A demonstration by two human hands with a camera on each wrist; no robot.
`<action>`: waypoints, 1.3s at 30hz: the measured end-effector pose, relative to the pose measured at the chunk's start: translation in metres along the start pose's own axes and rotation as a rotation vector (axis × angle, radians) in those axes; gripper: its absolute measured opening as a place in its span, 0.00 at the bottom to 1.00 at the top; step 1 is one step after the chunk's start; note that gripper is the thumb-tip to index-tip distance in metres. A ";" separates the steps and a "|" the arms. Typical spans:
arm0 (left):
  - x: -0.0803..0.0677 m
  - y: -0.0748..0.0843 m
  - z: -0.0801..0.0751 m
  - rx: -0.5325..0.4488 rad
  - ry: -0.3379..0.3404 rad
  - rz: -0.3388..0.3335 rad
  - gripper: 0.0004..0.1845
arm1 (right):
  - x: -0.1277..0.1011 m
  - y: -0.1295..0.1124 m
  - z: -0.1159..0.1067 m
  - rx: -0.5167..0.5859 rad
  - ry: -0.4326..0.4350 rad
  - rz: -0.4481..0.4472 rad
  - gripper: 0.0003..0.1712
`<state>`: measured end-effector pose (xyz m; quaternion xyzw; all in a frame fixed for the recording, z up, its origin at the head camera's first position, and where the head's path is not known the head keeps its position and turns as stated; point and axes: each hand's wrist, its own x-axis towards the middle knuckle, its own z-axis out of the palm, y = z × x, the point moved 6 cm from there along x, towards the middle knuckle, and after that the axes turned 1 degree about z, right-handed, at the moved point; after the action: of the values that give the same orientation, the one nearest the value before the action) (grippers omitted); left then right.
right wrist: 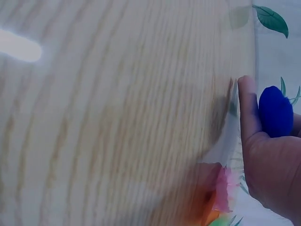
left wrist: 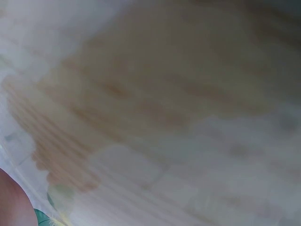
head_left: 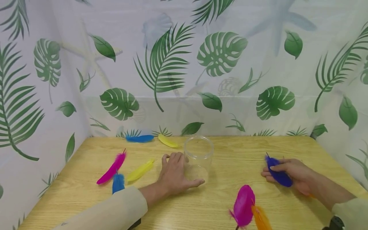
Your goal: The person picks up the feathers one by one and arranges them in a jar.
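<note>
A clear round jar (head_left: 205, 163) stands near the middle of the wooden table. My left hand (head_left: 173, 174) is beside its left wall, thumb stretched along the near side of the base and the other fingers loosely bent at the left. The left wrist view is blurred, with a bit of skin in its lower left corner. At the right, my right hand (head_left: 294, 172) pinches a dark blue feather (head_left: 279, 175) between thumb and fingers, just over the table. That blue feather (right wrist: 276, 112) also shows beside a finger in the right wrist view.
Left of the jar lie yellow feathers (head_left: 141, 171), a magenta feather (head_left: 112, 167) and lighter blue feathers (head_left: 140, 138). A magenta feather (head_left: 243, 204) and an orange feather (head_left: 261, 218) are at the front right. A leaf-print sheet (head_left: 172, 118) hangs behind the table.
</note>
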<state>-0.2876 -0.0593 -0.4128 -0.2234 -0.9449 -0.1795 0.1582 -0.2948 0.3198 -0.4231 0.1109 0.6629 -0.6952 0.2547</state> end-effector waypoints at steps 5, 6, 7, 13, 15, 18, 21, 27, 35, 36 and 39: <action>0.000 0.001 0.000 0.003 -0.005 0.012 0.46 | 0.000 -0.001 0.001 0.015 0.008 0.001 0.46; 0.000 0.001 0.001 0.005 -0.009 0.014 0.46 | 0.000 -0.001 0.001 0.018 0.015 0.003 0.46; 0.000 0.002 0.001 0.006 -0.014 0.016 0.46 | 0.000 -0.001 0.001 0.017 0.014 0.001 0.46; -0.001 0.002 0.003 0.027 -0.019 0.016 0.45 | 0.000 -0.001 0.001 0.018 0.037 -0.016 0.41; -0.002 0.002 0.002 0.034 -0.011 0.017 0.44 | 0.000 -0.002 0.001 0.021 0.047 -0.023 0.38; -0.002 0.001 0.002 0.032 -0.006 0.014 0.44 | 0.002 -0.004 0.001 0.001 0.047 -0.037 0.37; -0.002 0.000 0.001 0.030 -0.006 0.013 0.44 | 0.003 -0.006 0.003 -0.031 0.033 -0.052 0.38; -0.001 0.001 0.000 0.037 0.005 0.023 0.44 | 0.004 -0.014 0.010 -0.053 0.023 -0.100 0.38; 0.000 0.000 0.000 0.035 0.001 0.020 0.46 | 0.007 -0.022 0.014 -0.077 0.024 -0.169 0.38; 0.000 0.000 -0.001 0.035 0.000 0.019 0.46 | 0.008 -0.022 0.014 -0.078 0.025 -0.172 0.39; 0.000 -0.001 -0.001 0.036 0.001 0.020 0.44 | 0.010 -0.024 0.014 -0.063 0.023 -0.186 0.41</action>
<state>-0.2878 -0.0600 -0.4125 -0.2296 -0.9457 -0.1610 0.1643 -0.3129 0.3035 -0.4061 0.0488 0.6947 -0.6936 0.1845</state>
